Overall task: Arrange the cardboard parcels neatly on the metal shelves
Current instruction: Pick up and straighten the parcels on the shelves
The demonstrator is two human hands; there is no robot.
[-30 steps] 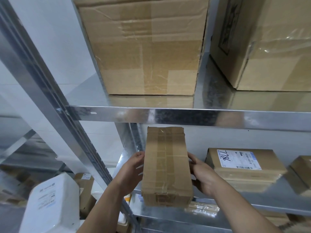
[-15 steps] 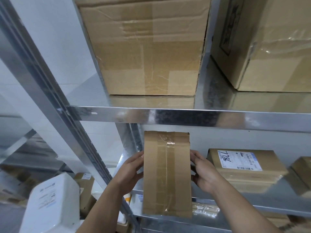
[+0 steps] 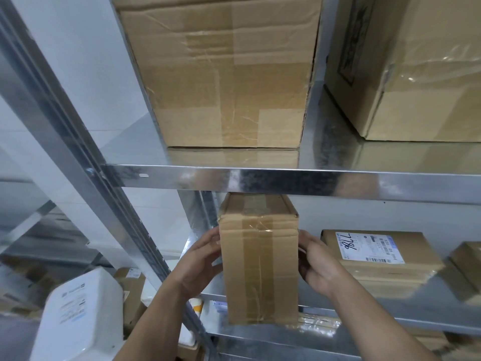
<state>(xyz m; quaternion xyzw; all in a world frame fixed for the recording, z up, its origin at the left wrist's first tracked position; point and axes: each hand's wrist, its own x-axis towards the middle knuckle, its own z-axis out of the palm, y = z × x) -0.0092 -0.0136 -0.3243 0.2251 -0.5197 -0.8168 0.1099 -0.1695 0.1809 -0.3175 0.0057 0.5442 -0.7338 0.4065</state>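
Two metal shelves show, with five cardboard parcels at them: two on the upper and three at the lower. Off the rack's left end, beyond the slanting upright post (image 3: 78,157), a white plastic canister (image 3: 78,316) sits low down. A small carton (image 3: 132,287) is behind it.

The upper shelf (image 3: 286,181) carries the two largest. The left big box (image 3: 221,74) stands at the shelf's left end, set back a little from the front edge, its front taped over. The right big box (image 3: 416,66) stands beside it, turned slightly and cut off by the picture's right side. A narrow strip of bare metal runs between them, and a band of bare shelf lies in front of both.

At the left end of the lower shelf (image 3: 442,308), at its front edge, the upright parcel (image 3: 260,269) stands on end with a tape strip down its front face. Its top comes close under the upper shelf's front rail. Its bottom covers the lower shelf's front lip, and I cannot tell whether it rests on the metal. The left hand (image 3: 197,267) presses bent fingers to its left side. The right hand (image 3: 317,267) curls its fingers round the right edge, so the parcel is clasped between the two.

Just right of the right hand the labelled parcel (image 3: 377,259) lies flat, a white label with handwritten digits on top. Near it, at the picture's right side, a third parcel (image 3: 468,259) is only partly visible. Bare shelf shows in front of both, and between the post and the upright parcel.
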